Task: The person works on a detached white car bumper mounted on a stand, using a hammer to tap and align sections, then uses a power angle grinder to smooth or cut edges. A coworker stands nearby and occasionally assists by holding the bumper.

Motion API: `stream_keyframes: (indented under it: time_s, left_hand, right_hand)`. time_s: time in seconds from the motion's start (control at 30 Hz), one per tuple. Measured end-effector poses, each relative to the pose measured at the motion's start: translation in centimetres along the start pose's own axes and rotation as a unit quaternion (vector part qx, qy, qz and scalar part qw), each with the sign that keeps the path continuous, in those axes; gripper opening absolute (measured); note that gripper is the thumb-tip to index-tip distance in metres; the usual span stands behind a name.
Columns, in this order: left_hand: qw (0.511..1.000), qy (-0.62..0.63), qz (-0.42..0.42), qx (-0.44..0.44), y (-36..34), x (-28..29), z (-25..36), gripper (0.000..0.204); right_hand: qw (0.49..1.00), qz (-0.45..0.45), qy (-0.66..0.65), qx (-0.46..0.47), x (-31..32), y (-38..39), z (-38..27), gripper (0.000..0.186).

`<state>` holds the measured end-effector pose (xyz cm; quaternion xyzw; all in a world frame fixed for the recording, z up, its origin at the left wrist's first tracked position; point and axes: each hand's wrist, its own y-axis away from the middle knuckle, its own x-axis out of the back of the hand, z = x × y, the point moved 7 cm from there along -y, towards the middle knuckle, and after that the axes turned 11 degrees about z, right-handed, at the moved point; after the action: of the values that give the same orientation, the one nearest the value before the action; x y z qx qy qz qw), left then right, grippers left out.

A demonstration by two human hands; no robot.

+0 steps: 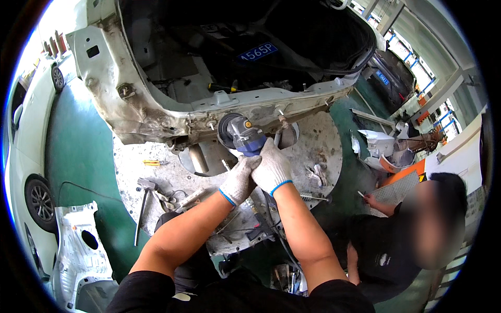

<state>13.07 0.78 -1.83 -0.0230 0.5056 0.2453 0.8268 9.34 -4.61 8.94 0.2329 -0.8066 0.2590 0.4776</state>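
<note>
An angle grinder with a blue-and-grey body is gripped in both my hands, its round disc up against the worn rear panel of a stripped white car body. My right hand, in a pale knitted glove with a blue cuff, is wrapped round the grinder's body. Closed beside it, my left hand wears a matching glove and grips the grinder's near end. Both hands cover much of the handle. Whether the disc touches the metal, I cannot tell. A screwdriver lies in the open trunk.
Below the car's rear, a round whitish platform carries a hammer, yellow-handled pliers and loose gloves. A hose runs beside my right forearm. Another person is close on the right. A white panel lies left.
</note>
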Motion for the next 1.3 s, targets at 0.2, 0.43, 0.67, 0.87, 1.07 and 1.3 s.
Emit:
stream_keyframes:
  time_s: [0.2,0.43,0.67,0.87,1.07,1.3]
  left_hand:
    - [0.998,-0.020,0.052,-0.016,-0.7,1.7,0.2,0.037]
    - [0.989,-0.129,0.056,-0.038,-2.6,1.5,0.1,0.033]
    - [0.978,-0.155,0.124,-0.067,-0.6,3.0,1.5,0.041]
    - [0.969,-0.201,0.124,-0.067,0.0,1.9,2.1,0.042]
    - [0.969,-0.200,0.126,-0.067,-0.5,1.4,2.0,0.037]
    - [0.959,-0.245,0.124,-0.072,-0.3,0.2,2.3,0.045]
  right_hand:
    - [0.999,-0.003,-0.042,-0.025,-1.2,-0.3,0.9,0.073]
    - [0.984,0.060,-0.107,-0.131,-2.3,0.1,4.0,0.074]
    - [0.974,0.024,-0.215,-0.066,-4.1,0.0,2.6,0.072]
    - [0.980,0.015,-0.186,-0.073,-3.0,0.0,2.2,0.074]
    - [0.980,0.017,-0.188,-0.063,-3.5,-0.5,3.0,0.081]
    - [0.971,0.047,-0.234,-0.023,-4.8,-1.1,4.3,0.075]
